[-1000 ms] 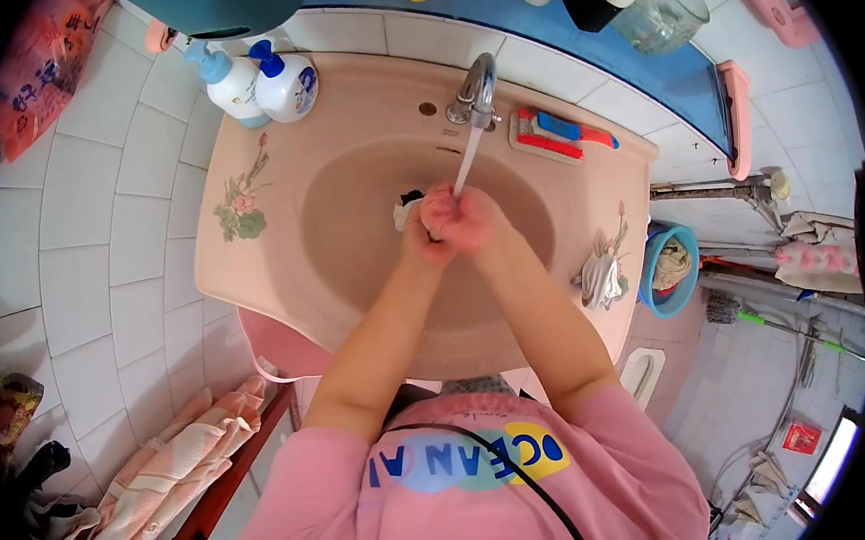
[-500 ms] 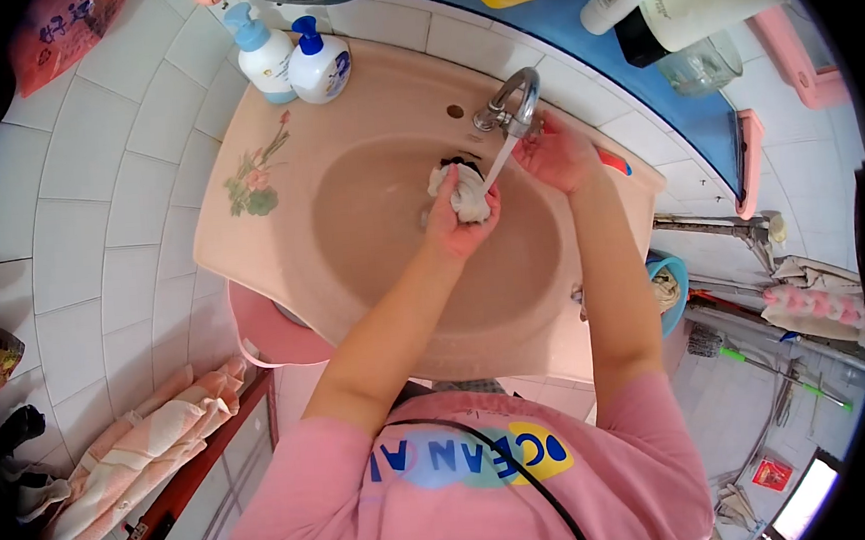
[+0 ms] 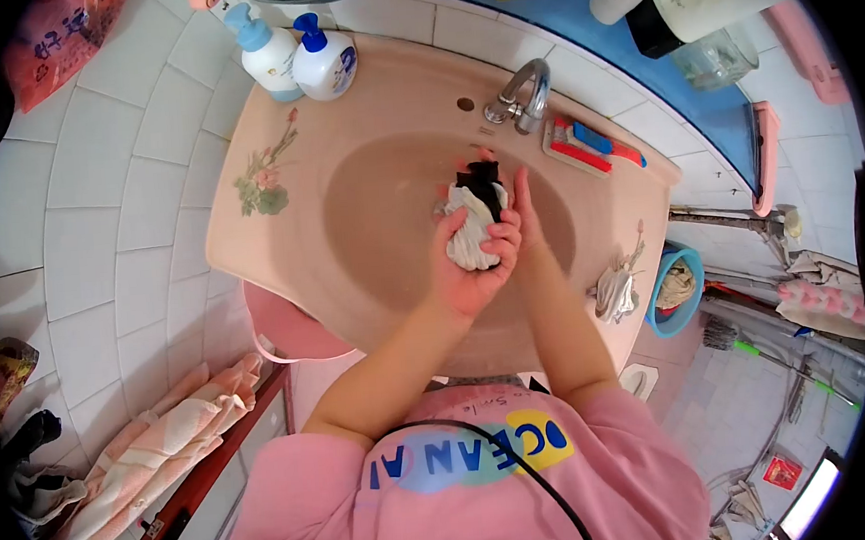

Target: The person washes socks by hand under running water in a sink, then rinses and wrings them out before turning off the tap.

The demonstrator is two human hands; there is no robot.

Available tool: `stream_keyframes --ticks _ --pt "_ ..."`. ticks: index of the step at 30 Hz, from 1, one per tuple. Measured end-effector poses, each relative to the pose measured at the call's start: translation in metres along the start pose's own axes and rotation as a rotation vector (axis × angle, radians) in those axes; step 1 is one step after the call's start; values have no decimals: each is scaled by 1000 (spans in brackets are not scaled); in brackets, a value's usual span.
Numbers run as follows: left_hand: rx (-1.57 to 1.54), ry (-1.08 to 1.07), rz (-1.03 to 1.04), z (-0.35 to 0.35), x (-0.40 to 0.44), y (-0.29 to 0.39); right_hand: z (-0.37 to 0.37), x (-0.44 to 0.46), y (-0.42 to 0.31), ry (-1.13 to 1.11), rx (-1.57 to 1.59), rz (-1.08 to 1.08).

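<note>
My left hand is wrapped round a bunched cloth, mostly white with a black part sticking out at the top. The cloth is over the basin of the pink sink. Close against its right side is my right hand, one digit stretched up and apart from the cloth. Its other fingers are largely hidden behind the bundle, with reddish fingertips showing just beyond the black part. Above both hands stands the chrome faucet, with no water stream visible.
Two pump bottles, one light-blue-topped and one dark-blue-topped, stand at the sink's back left. A red and blue brush lies right of the faucet. A crumpled light cloth rests on the right rim. A blue bucket stands beyond.
The water stream has stopped. My right hand has come down from the faucet to beside the cloth. My left hand has moved slightly towards me, and more of the black part shows.
</note>
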State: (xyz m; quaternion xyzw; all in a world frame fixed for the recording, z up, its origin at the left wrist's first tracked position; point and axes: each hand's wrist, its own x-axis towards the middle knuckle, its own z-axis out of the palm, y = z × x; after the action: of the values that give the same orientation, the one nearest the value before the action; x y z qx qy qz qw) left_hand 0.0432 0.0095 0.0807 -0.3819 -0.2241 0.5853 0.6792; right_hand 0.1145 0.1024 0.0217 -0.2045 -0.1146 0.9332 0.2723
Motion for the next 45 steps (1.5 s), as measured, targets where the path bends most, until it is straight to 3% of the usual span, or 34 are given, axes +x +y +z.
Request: stream_keyframes --ticks 1,4,5,7,8,9,10,11,12,13,14,15,16,18,19,20,21,22,24,26,28,29,30,31,32,33,34,36,38,40,41,44,45 --pt "0 7 8 -2 -3 -1 11 -2 13 3 9 4" --pt "65 -74 -90 -3 -11 1 22 10 35 -450 511 65" --pt "151 -33 -138 0 -17 8 27 15 26 -451 517 58" --pt "231 0 -180 7 -29 19 46 16 0 -270 28 235" --pt "505 141 -144 12 -35 24 61 16 -11 -150 -257 313" --pt "781 282 -107 15 -37 28 70 19 -12 -152 -262 314" --pt "779 278 -107 15 -38 30 77 21 -11 -85 -494 341" --pt "968 355 -41 13 -39 31 82 22 -9 -15 -727 365" --pt "1157 429 30 11 -38 34 83 26 -5 -18 -734 366" --pt "1155 426 33 6 -38 39 78 29 2 67 -907 311" --pt "1355 469 152 -1 -36 47 70 33 10 151 -1077 250" --pt "1554 511 274 -9 -33 55 59 38 17 147 -1079 250" --pt "1553 509 278 -17 -28 66 43 42 26 218 -1068 145" --pt "1979 594 594 -28 -22 81 19 48 45 283 -1054 35" --pt "1982 591 600 -24 -25 77 17 47 53 403 -1146 -117" --pt "2244 675 684 -20 -29 72 15 49 58 521 -1232 -274" --pt "2504 762 767 -16 -33 68 13 48 64 516 -1231 -276" --pt "2505 761 771 -12 -36 65 21 42 67 582 -1323 -311" --pt "2425 801 577 -5 -39 61 40 29 66 651 -1415 -359" --pt "2341 830 389 6 -42 56 62 19 58 404 -1662 -313" --pt "2302 834 308 21 -49 44 75 11 35 202 -1047 -60" --pt "1893 674 166 33 -56 28 84 4 17 192 -1050 -75" --pt "1480 515 31 42 -62 13 92 -8 -3 -63 -652 46" --pt "1493 507 31 48 -64 1 97 -17 -11 -307 -246 165" --pt "1041 234 -105 51 -62 -11 98 -23 -2 -317 -249 155" --pt "581 -24 -233 55 -61 -23 100 -26 15 -381 -6 83" --pt "598 -28 -242 60 -59 -38 111 -26 26 -419 114 39" --pt "231 -189 -259 71 -57 -64 145 -27 43 -609 247 -55" --pt "232 -193 -268 78 -62 -71 164 -23 49 -762 259 -117" --pt "223 -191 -274 84 -74 -76 172 -15 49 -948 662 -52" --pt "215 -120 -296 88 -82 -79 174 -20 41 -949 660 -57" --pt "317 8 -333 90 -91 -73 188 -49 3 -527 99 136" --pt "437 61 -343 88 -91 -68 189 -50 -2 -520 98 141"
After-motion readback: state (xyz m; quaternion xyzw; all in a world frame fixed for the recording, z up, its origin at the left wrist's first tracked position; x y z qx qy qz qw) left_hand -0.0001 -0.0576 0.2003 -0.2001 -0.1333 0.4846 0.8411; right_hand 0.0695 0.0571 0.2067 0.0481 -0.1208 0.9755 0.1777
